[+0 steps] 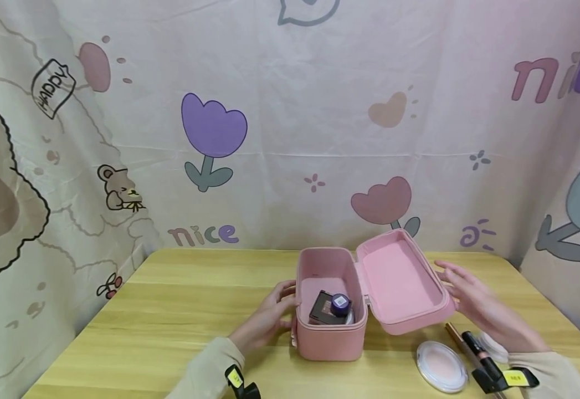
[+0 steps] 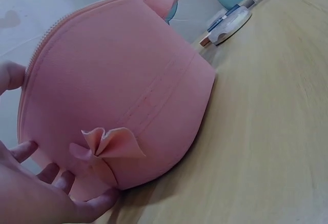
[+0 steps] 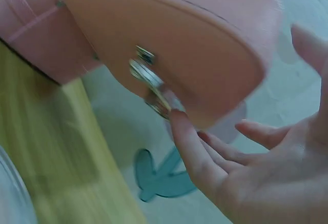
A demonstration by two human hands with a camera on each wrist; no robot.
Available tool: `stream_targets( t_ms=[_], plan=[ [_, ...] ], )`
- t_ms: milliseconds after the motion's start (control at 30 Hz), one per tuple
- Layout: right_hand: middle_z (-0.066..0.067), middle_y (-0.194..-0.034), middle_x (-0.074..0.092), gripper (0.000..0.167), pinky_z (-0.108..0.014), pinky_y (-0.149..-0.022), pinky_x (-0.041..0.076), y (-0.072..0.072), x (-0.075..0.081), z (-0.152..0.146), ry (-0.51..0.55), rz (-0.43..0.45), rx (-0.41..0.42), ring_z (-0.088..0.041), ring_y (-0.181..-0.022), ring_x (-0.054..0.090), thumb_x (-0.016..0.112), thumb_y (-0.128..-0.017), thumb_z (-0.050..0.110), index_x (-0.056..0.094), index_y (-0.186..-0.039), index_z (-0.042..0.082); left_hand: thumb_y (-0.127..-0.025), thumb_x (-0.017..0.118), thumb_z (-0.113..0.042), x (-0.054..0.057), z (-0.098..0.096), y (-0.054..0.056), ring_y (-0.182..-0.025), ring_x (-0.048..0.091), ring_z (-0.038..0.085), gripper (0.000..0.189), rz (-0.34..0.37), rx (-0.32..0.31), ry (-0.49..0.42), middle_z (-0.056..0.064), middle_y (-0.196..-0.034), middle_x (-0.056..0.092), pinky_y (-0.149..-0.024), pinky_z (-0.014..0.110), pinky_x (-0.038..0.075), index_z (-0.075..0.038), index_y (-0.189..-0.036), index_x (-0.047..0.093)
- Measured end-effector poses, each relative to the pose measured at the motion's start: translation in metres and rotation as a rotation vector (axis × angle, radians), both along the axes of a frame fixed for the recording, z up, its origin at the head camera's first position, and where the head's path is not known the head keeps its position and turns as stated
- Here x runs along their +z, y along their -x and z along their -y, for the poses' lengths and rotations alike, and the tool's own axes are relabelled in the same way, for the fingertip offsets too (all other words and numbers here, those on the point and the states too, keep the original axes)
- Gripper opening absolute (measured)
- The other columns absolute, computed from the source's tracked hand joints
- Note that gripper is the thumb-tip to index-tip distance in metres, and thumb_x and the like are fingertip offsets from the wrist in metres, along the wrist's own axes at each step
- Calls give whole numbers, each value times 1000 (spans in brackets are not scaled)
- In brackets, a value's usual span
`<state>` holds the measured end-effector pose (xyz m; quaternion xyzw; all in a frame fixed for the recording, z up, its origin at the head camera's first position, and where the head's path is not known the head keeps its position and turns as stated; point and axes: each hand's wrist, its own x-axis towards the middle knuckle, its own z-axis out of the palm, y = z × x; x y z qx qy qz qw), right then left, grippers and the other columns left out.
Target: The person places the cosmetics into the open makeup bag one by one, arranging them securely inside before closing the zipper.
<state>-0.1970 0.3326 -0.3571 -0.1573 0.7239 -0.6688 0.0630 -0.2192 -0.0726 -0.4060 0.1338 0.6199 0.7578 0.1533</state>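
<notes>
A wooden counter [image 1: 170, 299], backed by printed cloth [image 1: 290, 122], is occupied by an open pink case [image 1: 329, 344], in which a dark palette [image 1: 321, 310] is seen. Its side is touched by the left hand [image 1: 265, 318], grip spread; a fingertip of the right hand [image 1: 479, 305], grip also spread, is placed at the lid's [image 1: 404, 282] metal handle [image 3: 147, 76].

Pink case [image 1: 329, 342] stands on tbl [image 1: 195, 288], lid [image 1: 403, 280] open to rt.

The pink case [image 1: 329, 343] looked smooth and leather-like, with a shiny metal fitting [image 3: 147, 75] at right. Wood grain covered the table [image 1: 180, 310]; the far backdrop [image 1: 290, 111] was creased cloth
</notes>
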Motion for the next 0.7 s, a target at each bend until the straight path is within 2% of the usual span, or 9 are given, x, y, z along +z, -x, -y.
stream_targets(
  t_ms=[100,200,267,367,433,500,600,700],
  plan=[
    [16,-118,54,33,-23,-82,50,-1,4,-8,-38,-51,-101,-1,-103,58,31,-107,26,32,-138,15,-93,55,-16,-3,-1,0,-128,35,42,63,-8,5,-4,28,-150,20,-86,42,49,4,-145,25],
    [20,-112,57,26,-23,-78,52,-5,6,-16,-75,-85,-176,0,-100,59,36,-106,23,36,-132,20,-95,54,-16,-5,-2,-1,-129,34,42,61,-19,12,-4,28,-150,20,-87,44,48,4,-145,26],
    [20,-111,57,28,-24,-76,53,-8,7,-18,-148,-106,-224,2,-98,59,39,-105,19,36,-133,16,-95,54,-17,-7,-1,-2,-129,34,42,60,-24,18,4,27,-150,21,-87,44,48,3,-145,27],
    [-6,-122,57,46,-28,-75,55,-15,7,-20,-319,-113,-283,7,-95,56,41,-105,20,27,-143,-1,-96,52,-17,-8,0,-1,-129,34,41,59,-28,19,6,26,-150,21,-88,43,47,2,-146,26],
    [-28,-126,51,56,-33,-74,56,-19,7,-19,-450,-103,-314,-7,-99,61,43,-104,21,20,-143,-13,-97,52,-18,-9,1,0,-129,34,40,59,-29,21,5,26,-150,21,-88,43,47,2,-146,26],
    [-44,-129,39,62,-37,-72,56,-20,7,-18,-583,-86,-328,-25,-102,62,46,-103,24,20,-141,-18,-96,52,-18,-9,1,1,-130,33,40,59,-29,24,6,25,-150,21,-89,43,46,1,-146,26],
    [-45,-120,47,61,-41,-68,56,-18,7,-15,-772,-87,-337,-49,-99,58,54,-99,22,30,-135,-21,-96,53,-17,-8,1,2,-131,33,40,59,-28,31,12,25,-150,22,-90,45,46,1,-146,27],
    [-36,-104,59,56,-47,-67,54,-16,3,-10,-944,-104,-330,-45,-89,62,63,-92,20,42,-125,-21,-96,52,-17,-8,2,3,-131,32,41,59,-29,28,14,26,-150,22,-91,46,46,1,-146,27]
  ],
)
